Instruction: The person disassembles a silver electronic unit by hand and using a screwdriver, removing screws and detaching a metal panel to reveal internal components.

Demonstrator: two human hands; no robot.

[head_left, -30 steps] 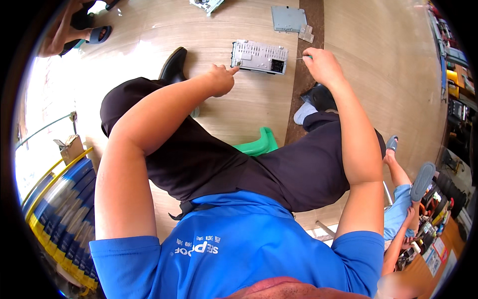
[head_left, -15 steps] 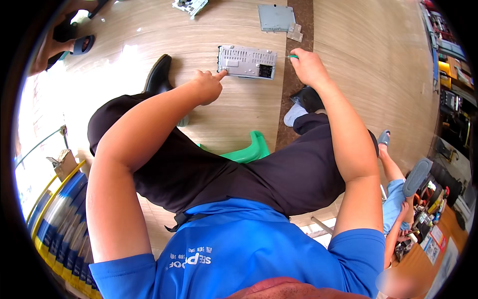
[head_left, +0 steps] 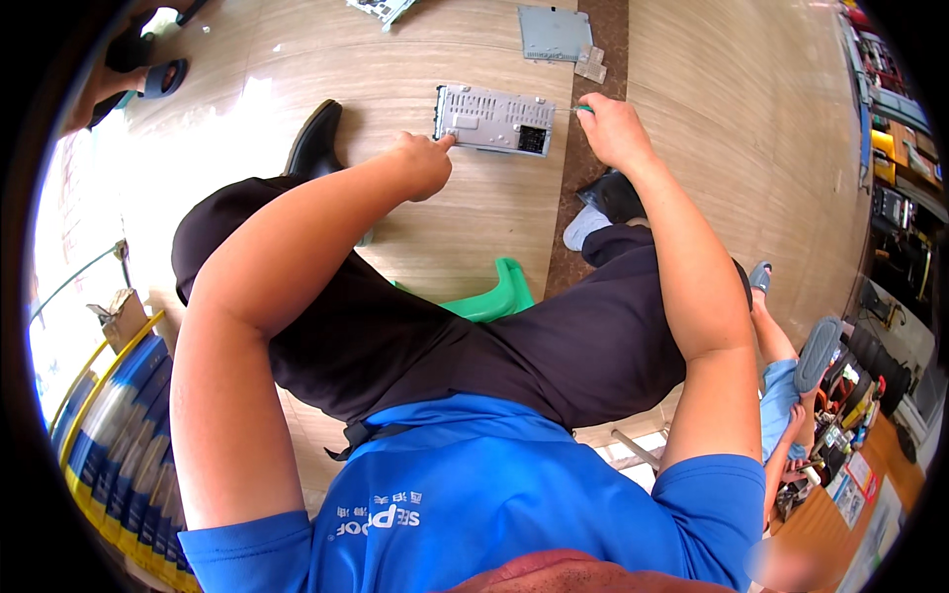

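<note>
A silver metal car stereo [head_left: 491,119], with rows of vent slots and a black socket block at one corner, lies on the floor ahead of me. My left hand [head_left: 427,165] reaches its near left corner. The index finger is stretched out onto that corner, the other fingers are curled, and the thumb is not clear to see. Beyond the stereo's right side, my right hand [head_left: 613,130] pinches the green handle of a thin screwdriver [head_left: 585,109]. Its shaft points left at the stereo's right side; whether the tip touches cannot be made out.
Farther off lie a flat grey metal cover [head_left: 556,34], a small pale plate [head_left: 591,64] and a metal part [head_left: 384,10]. A green plastic stool [head_left: 494,296] shows between my legs. Other people's feet are at the far left; a seated person [head_left: 781,381] is at the right.
The left hand has shifted slightly right and up, its index finger still at the stereo's corner. The right hand keeps its pinch on the screwdriver, nearly unmoved.
</note>
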